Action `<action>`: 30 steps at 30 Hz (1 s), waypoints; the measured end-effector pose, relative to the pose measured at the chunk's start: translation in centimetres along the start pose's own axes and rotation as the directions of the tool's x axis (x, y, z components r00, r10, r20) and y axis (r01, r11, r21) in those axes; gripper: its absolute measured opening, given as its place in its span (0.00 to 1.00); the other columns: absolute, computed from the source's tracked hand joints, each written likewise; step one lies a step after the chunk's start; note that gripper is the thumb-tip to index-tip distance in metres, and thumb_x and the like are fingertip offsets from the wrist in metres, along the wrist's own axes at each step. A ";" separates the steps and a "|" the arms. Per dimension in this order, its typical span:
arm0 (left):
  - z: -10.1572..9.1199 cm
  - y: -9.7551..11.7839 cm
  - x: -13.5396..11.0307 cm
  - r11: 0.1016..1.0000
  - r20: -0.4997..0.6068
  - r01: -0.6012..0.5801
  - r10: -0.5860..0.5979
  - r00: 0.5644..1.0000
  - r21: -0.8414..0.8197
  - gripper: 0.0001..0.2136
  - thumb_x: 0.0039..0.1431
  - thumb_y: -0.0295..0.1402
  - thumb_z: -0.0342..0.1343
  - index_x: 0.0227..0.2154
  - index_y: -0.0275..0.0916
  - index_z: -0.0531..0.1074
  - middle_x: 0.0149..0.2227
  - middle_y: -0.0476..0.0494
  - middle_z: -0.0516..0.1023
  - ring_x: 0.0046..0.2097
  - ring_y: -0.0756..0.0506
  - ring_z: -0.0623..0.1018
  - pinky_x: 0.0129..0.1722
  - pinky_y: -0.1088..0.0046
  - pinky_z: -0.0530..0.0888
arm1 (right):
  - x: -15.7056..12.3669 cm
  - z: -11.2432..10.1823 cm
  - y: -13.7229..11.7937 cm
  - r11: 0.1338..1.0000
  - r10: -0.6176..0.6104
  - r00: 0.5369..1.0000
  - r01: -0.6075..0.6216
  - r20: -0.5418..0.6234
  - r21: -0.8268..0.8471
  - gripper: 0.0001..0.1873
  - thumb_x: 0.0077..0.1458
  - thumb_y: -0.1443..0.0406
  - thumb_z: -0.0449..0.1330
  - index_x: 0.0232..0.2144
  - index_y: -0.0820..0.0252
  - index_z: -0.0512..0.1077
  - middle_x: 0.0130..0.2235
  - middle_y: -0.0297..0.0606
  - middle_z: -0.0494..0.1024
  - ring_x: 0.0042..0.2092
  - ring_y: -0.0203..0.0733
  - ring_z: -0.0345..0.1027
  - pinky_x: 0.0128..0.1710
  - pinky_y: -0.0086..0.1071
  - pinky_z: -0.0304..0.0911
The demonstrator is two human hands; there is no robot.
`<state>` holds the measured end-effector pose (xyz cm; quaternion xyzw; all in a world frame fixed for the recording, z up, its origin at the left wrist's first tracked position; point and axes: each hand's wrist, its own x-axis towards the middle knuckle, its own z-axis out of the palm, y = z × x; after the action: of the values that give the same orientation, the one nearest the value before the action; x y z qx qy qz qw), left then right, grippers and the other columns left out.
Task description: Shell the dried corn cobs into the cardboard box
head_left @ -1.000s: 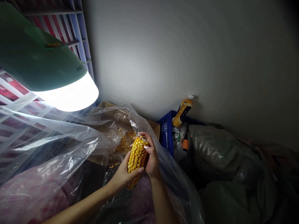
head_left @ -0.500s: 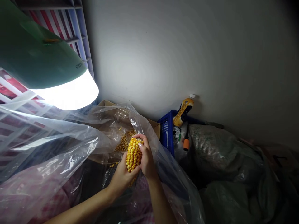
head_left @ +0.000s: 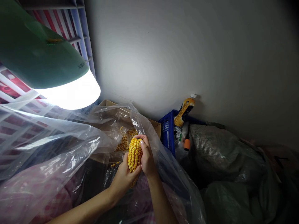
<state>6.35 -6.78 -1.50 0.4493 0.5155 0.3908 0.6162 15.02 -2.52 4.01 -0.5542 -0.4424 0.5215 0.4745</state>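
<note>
A thick yellow ear of corn [head_left: 135, 154] is held tilted slightly upright between both hands. My left hand [head_left: 125, 174] wraps round its lower part, thumb along the left side. At the upper right of the ear, my right hand [head_left: 147, 155] grips it, with the thumb pressed on the kernels near the top. Behind the ear, loose corn kernels [head_left: 124, 141] lie in a pile inside a clear plastic sheet [head_left: 93, 140]. A few more kernels [head_left: 114, 164] rest on the plastic just left of my left hand.
A lit green lamp [head_left: 77, 90] hangs at upper left, before a slatted plastic crate [head_left: 83, 28]. Behind the plastic stands a cardboard box [head_left: 156, 126]. To the right are a blue basket [head_left: 168, 130], a yellow bottle [head_left: 184, 110], an orange-handled tool [head_left: 187, 144] and full sacks [head_left: 219, 152].
Both hands still hold the corn, which has turned slightly in them. The right thumb has shifted a little at the top. The whole view has moved slightly.
</note>
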 end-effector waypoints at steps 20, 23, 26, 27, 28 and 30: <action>0.0 0.7 -0.1 1.000 0.016 0.030 -0.030 0.999 -0.007 0.22 0.51 0.40 0.53 0.47 0.37 0.57 0.41 0.41 0.73 0.44 0.42 0.73 0.42 0.68 0.68 | 0.0 -0.1 0.4 0.998 -0.026 0.999 0.027 0.023 -0.056 0.16 0.52 0.64 0.47 0.44 0.56 0.62 0.37 0.34 0.66 0.35 0.37 0.60 0.36 0.30 0.57; -0.1 1.0 -0.2 0.999 0.017 0.046 -0.046 0.999 -0.010 0.21 0.51 0.41 0.54 0.45 0.37 0.58 0.42 0.40 0.73 0.43 0.42 0.73 0.42 0.68 0.69 | 0.0 0.0 0.5 0.999 -0.017 0.999 0.018 0.031 -0.032 0.14 0.52 0.64 0.48 0.43 0.56 0.62 0.35 0.33 0.65 0.34 0.37 0.59 0.35 0.30 0.57; -0.1 1.0 -0.2 0.999 0.003 0.048 -0.048 0.999 -0.020 0.21 0.50 0.40 0.54 0.45 0.37 0.58 0.43 0.39 0.72 0.44 0.42 0.73 0.42 0.68 0.68 | 0.1 0.1 0.6 1.000 0.004 1.000 -0.004 0.018 0.003 0.14 0.52 0.64 0.47 0.42 0.55 0.62 0.34 0.33 0.65 0.33 0.36 0.59 0.35 0.30 0.56; -0.1 1.0 -0.2 0.999 -0.001 0.046 -0.046 0.999 -0.019 0.21 0.51 0.40 0.54 0.45 0.37 0.58 0.43 0.39 0.72 0.44 0.42 0.73 0.43 0.68 0.68 | 0.1 0.2 0.7 1.000 0.008 1.000 -0.008 0.011 0.010 0.13 0.52 0.64 0.47 0.42 0.55 0.62 0.34 0.33 0.65 0.33 0.36 0.59 0.35 0.29 0.56; -0.1 1.0 -0.2 0.999 -0.002 0.045 -0.045 0.999 -0.018 0.21 0.51 0.40 0.54 0.45 0.37 0.58 0.43 0.39 0.72 0.43 0.43 0.73 0.42 0.68 0.68 | 0.2 0.2 0.7 1.000 0.012 1.000 -0.012 0.003 0.012 0.13 0.52 0.64 0.47 0.42 0.56 0.62 0.34 0.33 0.65 0.33 0.36 0.59 0.34 0.29 0.56; 0.0 1.1 -0.2 0.999 -0.008 0.047 -0.047 0.999 -0.014 0.20 0.51 0.40 0.53 0.45 0.37 0.59 0.42 0.39 0.73 0.42 0.43 0.74 0.41 0.68 0.69 | 0.3 0.3 1.0 1.000 0.021 1.000 -0.021 -0.007 0.006 0.13 0.52 0.64 0.47 0.42 0.56 0.63 0.34 0.33 0.65 0.33 0.36 0.59 0.34 0.29 0.56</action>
<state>6.26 -6.68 -0.43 0.4312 0.5257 0.3816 0.6262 14.77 -2.41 3.02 -0.5593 -0.4333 0.5257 0.4723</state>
